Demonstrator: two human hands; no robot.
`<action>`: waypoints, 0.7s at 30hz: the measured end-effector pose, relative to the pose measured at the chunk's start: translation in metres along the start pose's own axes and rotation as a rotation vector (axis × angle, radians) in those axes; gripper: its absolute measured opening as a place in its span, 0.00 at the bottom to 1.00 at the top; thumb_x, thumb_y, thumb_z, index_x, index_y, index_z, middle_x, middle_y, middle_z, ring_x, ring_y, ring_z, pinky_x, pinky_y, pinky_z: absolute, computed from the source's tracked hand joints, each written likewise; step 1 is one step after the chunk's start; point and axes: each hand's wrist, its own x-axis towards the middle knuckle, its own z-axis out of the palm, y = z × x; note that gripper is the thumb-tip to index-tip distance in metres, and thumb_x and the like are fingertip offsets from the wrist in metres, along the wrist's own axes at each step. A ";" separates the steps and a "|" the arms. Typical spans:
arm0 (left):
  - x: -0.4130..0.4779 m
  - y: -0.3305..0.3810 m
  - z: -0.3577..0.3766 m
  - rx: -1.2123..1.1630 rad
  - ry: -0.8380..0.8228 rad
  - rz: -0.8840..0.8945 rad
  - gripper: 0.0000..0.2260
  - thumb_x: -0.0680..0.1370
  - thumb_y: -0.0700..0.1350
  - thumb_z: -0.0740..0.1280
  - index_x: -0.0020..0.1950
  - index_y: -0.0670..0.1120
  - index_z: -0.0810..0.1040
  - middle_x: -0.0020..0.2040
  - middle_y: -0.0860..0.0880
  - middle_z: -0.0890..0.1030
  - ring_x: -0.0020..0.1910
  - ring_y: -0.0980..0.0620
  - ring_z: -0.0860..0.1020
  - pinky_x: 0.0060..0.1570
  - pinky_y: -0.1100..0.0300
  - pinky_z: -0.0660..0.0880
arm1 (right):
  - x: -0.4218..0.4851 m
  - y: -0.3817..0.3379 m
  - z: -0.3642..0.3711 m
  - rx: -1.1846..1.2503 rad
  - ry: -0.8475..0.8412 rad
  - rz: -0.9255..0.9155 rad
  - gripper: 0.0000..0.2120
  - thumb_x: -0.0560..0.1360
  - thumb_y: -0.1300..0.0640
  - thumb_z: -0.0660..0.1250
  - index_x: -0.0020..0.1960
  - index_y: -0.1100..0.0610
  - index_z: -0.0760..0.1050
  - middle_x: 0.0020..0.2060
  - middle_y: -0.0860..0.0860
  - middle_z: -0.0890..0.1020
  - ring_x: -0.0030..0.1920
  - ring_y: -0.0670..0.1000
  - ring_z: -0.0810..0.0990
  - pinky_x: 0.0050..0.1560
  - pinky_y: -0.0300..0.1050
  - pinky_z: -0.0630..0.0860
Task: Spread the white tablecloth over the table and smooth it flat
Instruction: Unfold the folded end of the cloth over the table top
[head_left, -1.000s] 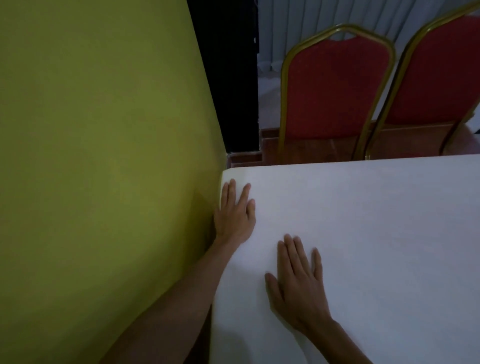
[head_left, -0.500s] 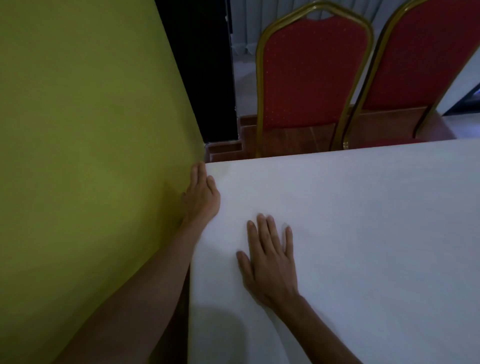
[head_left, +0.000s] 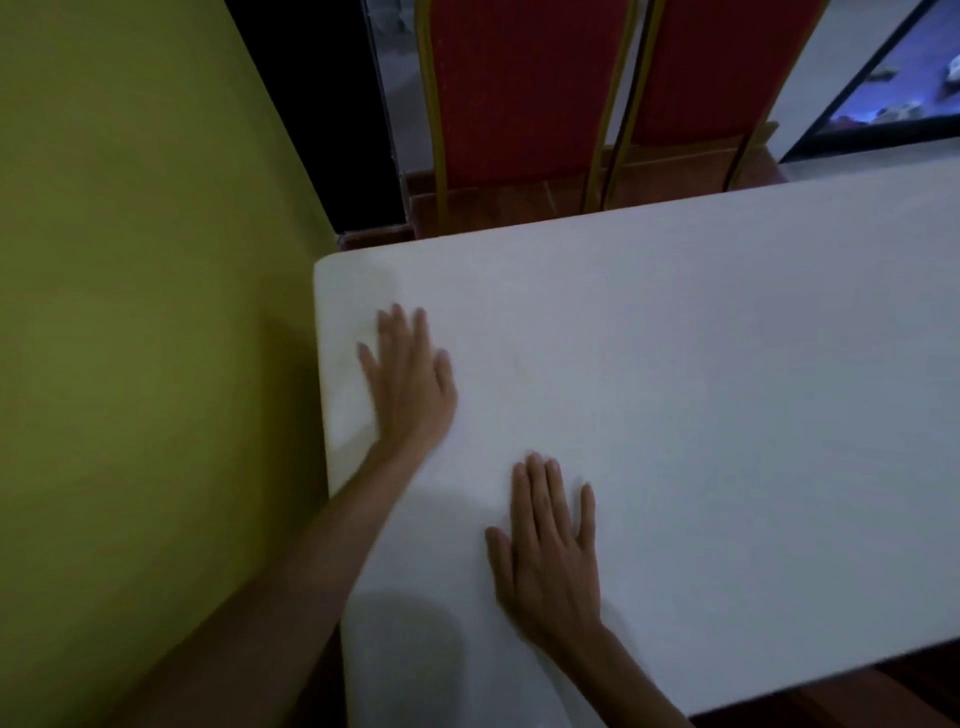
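The white tablecloth (head_left: 701, 389) is shown laid across the table, covering the whole visible top and folding down over the far-left corner, which is rounded by the fabric. No creases can be made out on the cloth in the dim light. The left hand (head_left: 410, 382) is pressed palm-down on the tablecloth near that corner, just inside the cloth's left edge, with the fingers extended and slightly spread; nothing is gripped by it. The right hand (head_left: 550, 551) is laid flat on the cloth nearer the camera and to the right of the left hand, well apart from it, likewise with straight fingers and nothing grasped. Both forearms are seen entering from the near side, the left one crossing over the cloth's left edge. A yellow-green wall (head_left: 145, 338) is seen immediately beside the left edge of the tablecloth. Beyond the cloth's far edge, two red chairs with gold frames (head_left: 519, 104) are placed side by side, their backs turned toward the table, on a reddish-brown floor (head_left: 519, 200). A dark opening (head_left: 332, 104) is visible between the wall and the chairs.
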 end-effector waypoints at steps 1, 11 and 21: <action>-0.035 0.013 0.007 0.018 -0.047 0.152 0.25 0.83 0.53 0.47 0.80 0.49 0.54 0.81 0.44 0.50 0.80 0.45 0.44 0.77 0.40 0.40 | -0.011 -0.003 0.001 0.012 -0.007 -0.015 0.32 0.81 0.45 0.58 0.79 0.62 0.58 0.80 0.57 0.57 0.80 0.56 0.52 0.76 0.66 0.54; -0.183 -0.015 0.003 0.129 -0.164 0.074 0.25 0.83 0.57 0.41 0.80 0.55 0.51 0.81 0.47 0.48 0.80 0.48 0.43 0.77 0.42 0.43 | -0.140 0.003 -0.002 -0.054 -0.217 -0.165 0.33 0.83 0.41 0.50 0.80 0.61 0.53 0.80 0.57 0.53 0.80 0.57 0.50 0.75 0.65 0.51; -0.360 -0.053 -0.012 0.170 -0.196 0.030 0.28 0.81 0.60 0.38 0.81 0.52 0.44 0.81 0.45 0.43 0.80 0.45 0.40 0.77 0.40 0.44 | -0.204 0.013 -0.056 -0.188 -0.598 -0.224 0.39 0.83 0.40 0.50 0.79 0.59 0.33 0.78 0.55 0.33 0.79 0.56 0.33 0.78 0.64 0.41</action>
